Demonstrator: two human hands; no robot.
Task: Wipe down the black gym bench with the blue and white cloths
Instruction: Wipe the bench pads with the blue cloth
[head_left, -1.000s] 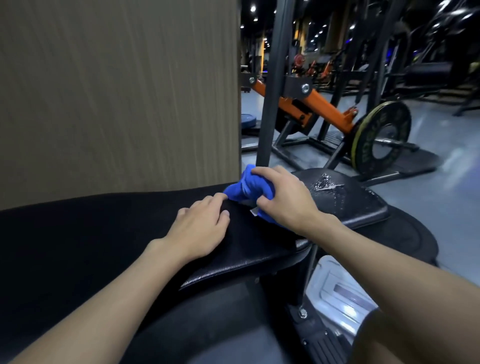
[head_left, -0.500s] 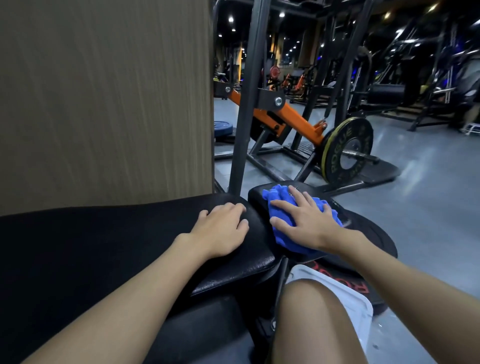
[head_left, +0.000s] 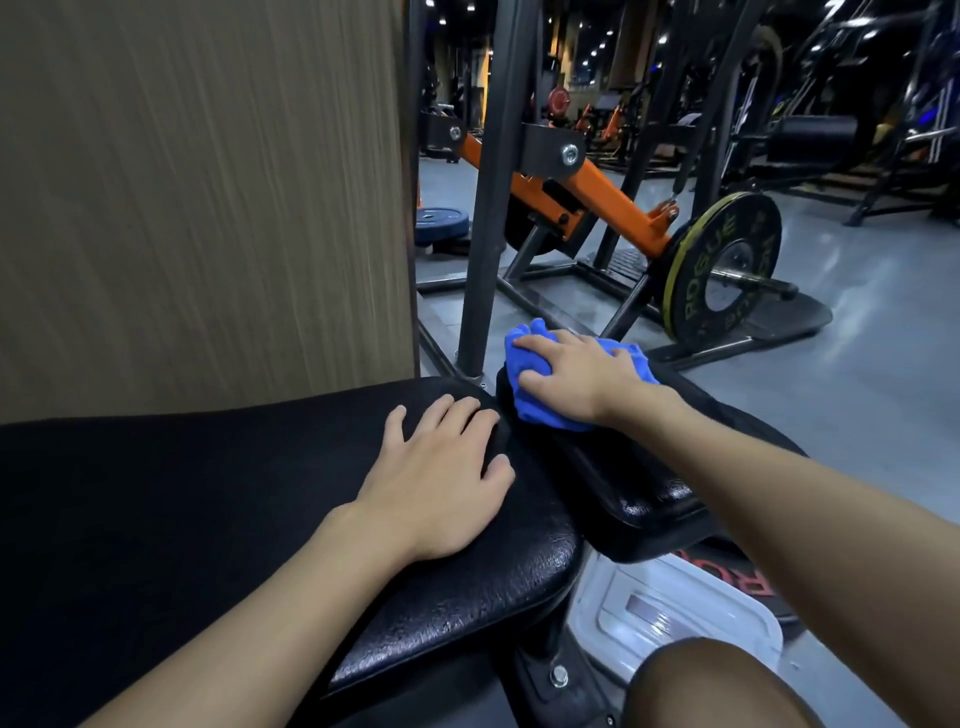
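The black gym bench (head_left: 208, 499) fills the lower left, and its smaller seat pad (head_left: 623, 478) sits just to the right. My left hand (head_left: 441, 478) lies flat on the end of the long pad with fingers spread and nothing in it. My right hand (head_left: 576, 379) presses a crumpled blue cloth (head_left: 535, 405) onto the far end of the seat pad. No white cloth is in view.
A wood-grain panel (head_left: 208, 197) rises behind the bench. A dark steel upright (head_left: 488, 197) with an orange lever arm (head_left: 608, 202) and a black weight plate (head_left: 722, 265) stands beyond the seat pad. A white plastic lid (head_left: 670, 613) lies on the floor below. My knee (head_left: 711, 686) is at bottom right.
My right hand went from gripping the bunched blue cloth at the pads' junction to pressing it flat on the seat pad, then slid it toward the pad's far end. The left hand stayed put.
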